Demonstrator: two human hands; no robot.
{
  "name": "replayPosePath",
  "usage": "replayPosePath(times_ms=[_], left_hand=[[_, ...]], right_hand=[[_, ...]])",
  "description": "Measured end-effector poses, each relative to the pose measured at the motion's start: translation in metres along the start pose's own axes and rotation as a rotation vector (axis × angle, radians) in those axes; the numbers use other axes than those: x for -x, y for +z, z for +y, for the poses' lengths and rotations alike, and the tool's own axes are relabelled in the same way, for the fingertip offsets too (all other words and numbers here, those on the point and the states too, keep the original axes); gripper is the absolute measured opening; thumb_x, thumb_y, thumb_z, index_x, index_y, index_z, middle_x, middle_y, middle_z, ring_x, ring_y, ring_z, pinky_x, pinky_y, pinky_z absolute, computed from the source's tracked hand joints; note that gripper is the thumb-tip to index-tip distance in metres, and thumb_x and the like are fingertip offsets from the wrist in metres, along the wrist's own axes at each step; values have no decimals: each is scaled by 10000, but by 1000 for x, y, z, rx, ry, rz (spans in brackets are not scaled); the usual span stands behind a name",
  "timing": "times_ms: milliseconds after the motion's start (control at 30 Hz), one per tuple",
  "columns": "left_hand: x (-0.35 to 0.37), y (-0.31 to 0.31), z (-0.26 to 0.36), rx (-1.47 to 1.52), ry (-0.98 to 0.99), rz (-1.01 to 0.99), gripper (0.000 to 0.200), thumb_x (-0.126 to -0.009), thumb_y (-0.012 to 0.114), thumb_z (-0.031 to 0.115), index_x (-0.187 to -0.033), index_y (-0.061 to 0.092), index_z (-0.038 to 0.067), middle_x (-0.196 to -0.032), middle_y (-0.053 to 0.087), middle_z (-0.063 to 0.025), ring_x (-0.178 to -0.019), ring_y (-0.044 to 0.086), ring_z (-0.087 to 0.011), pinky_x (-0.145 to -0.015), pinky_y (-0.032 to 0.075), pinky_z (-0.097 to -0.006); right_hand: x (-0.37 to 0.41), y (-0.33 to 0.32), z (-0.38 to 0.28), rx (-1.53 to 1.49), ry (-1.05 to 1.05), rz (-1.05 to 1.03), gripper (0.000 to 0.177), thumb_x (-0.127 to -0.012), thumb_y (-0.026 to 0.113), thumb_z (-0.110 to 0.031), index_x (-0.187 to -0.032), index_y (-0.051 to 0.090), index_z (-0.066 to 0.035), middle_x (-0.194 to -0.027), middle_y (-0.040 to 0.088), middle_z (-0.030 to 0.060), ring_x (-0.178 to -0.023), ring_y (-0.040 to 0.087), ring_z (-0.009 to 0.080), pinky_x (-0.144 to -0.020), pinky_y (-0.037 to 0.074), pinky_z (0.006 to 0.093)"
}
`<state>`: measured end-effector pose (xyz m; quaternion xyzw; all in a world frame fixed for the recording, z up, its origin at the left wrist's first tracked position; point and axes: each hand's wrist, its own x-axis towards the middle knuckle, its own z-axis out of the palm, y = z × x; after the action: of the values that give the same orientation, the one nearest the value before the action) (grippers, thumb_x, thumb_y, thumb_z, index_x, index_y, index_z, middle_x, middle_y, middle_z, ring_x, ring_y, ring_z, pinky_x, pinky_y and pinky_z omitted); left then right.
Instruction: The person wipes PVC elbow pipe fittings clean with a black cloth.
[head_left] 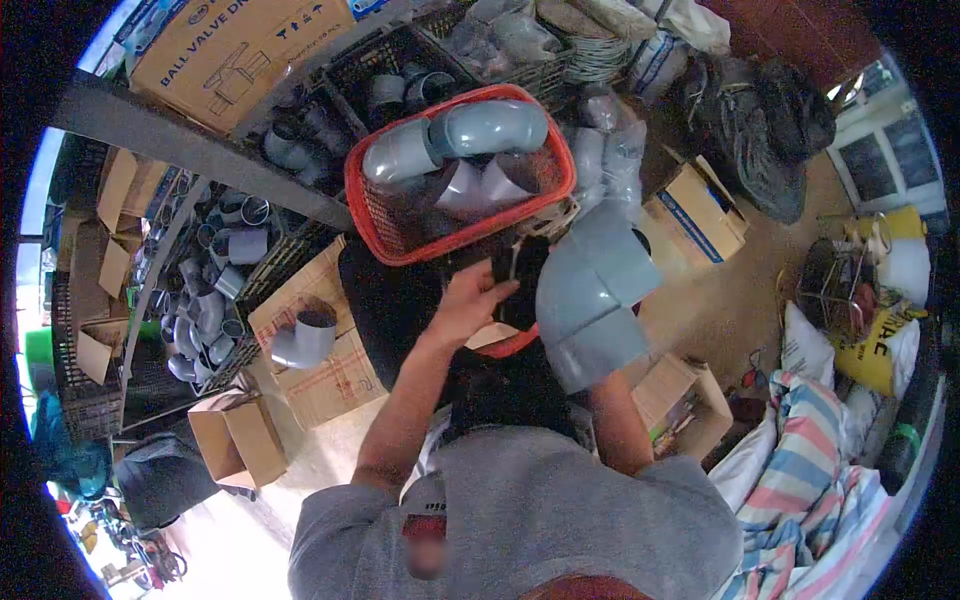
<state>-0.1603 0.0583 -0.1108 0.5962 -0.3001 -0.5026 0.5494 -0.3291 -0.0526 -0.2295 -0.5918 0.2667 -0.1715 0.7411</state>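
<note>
A large grey plastic pipe elbow [595, 300] is held up at my right side. My right forearm [618, 420] runs behind it, and the elbow hides the fingers of that hand. My left hand [472, 302] is over my dark-clothed lap, left of the elbow and apart from it. Its fingers are curled, with the thumb side toward the elbow; whatever they hold, if anything, I cannot make out. Just beyond my hands sits a red plastic basket [372, 225]. Inside it lie more grey pipe elbows [490, 128], two of them end to end along the far side.
At the left, a black crate [250, 290] holds many grey fittings. One grey elbow [305, 340] rests on flattened cardboard [335, 380]. Open cardboard boxes [238, 435] stand on both sides. A shelf beam [200, 145] crosses the upper left. Striped cloth [800, 450] lies at right.
</note>
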Motion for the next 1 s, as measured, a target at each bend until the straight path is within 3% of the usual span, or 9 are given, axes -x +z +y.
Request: replayPosePath(times_ms=[167,233,300,433,533,600,667,800,1000], left_hand=[[-4,-72,-24,-217,22,329,145,-931,645,12,-1075,643,25,-923,666,-3,-861,569,-59,-722,463,-246],[-6,-68,12,-43,154,419,152,-927,624,-7,-1075,619,26,-929,637,-5,-859,557,-68,-707,458,-252],[-10,-64,30,133,289,512,162,-923,602,-26,-1076,594,27,-935,608,-6,-857,545,-77,-692,454,-258],[-33,-36,46,-577,668,300,288,-825,599,-56,-1095,542,26,-944,545,-85,-891,551,-163,-814,463,-300],[-34,-4,64,-218,560,218,430,-811,609,-53,-1231,549,16,-1073,545,-136,-1046,556,-217,-940,448,-328],[-32,2,76,-32,513,156,470,-820,630,-39,-1281,555,14,-1156,549,-146,-1125,554,-234,-991,427,-325],[-35,4,76,-491,655,84,487,-854,651,-16,-1334,578,19,-1353,509,-177,-1307,490,-301,-1105,357,-358],[-22,18,73,-492,798,-124,391,-897,614,60,-1287,647,65,-1566,402,-196,-1491,313,-379,-1220,214,-499],[-6,20,103,-792,899,-367,360,-913,652,153,-1270,684,127,-1487,531,-97,-1396,470,-331,-1197,288,-521]], right_hand=[[2,8,-23,152,-60,60,844,-980,458,-644,-1582,247,-91,-1561,404,146,-1391,462,333,-1186,354,505],[7,29,-90,-1154,-288,-233,1017,-879,408,-822,-1588,244,-112,-1574,382,169,-1387,446,411,-1158,375,573],[10,14,-61,-1230,-158,-114,1074,-834,391,-872,-1590,241,-124,-1581,370,175,-1387,437,433,-1148,377,596],[8,24,-60,-1011,103,304,1105,-802,377,-912,-1595,243,-155,-1597,344,182,-1396,426,444,-1138,383,605],[1,21,-37,-1627,-213,-224,1052,-839,380,-879,-1584,267,-144,-1567,391,187,-1368,463,437,-1113,419,589],[5,14,-42,-1577,-143,-143,1033,-851,379,-870,-1574,287,-137,-1544,422,188,-1348,485,430,-1100,434,580],[8,11,-50,-1527,-78,-59,1015,-862,378,-860,-1563,307,-129,-1520,452,188,-1328,507,423,-1086,450,572],[11,9,-68,-1481,-73,-87,988,-876,384,-846,-1533,355,-109,-1471,504,182,-1287,547,392,-1059,483,543],[20,30,-89,-1567,-122,-73,876,-939,369,-776,-1525,379,-125,-1511,467,130,-1359,486,351,-1122,440,504]])
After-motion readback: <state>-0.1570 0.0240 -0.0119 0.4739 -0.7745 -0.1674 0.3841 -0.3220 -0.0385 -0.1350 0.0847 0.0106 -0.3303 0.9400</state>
